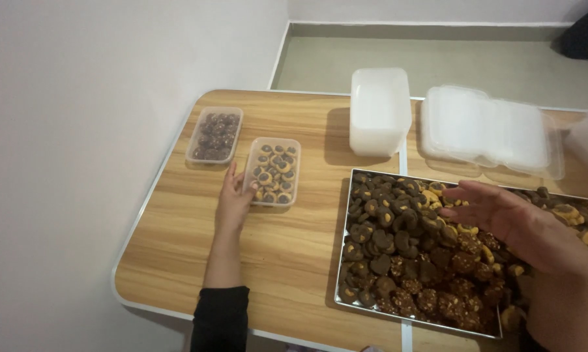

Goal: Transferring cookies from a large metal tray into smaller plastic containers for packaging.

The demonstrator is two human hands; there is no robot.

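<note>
My left hand (233, 201) rests on the wooden table (294, 241) and touches the near left side of a clear plastic box (274, 171) filled with tan cookies topped with chocolate. A second clear box (214, 135) of dark cookies stands just beyond it to the left. My right hand (502, 218) hovers with fingers spread over a metal tray (343, 261) piled with chocolate and tan cookies; it holds nothing.
A stack of empty white plastic boxes (379, 111) stands at the back middle of the table. A pile of clear lids (489, 130) lies to its right. A white wall runs along the table's left edge, and the floor (437, 58) shows beyond.
</note>
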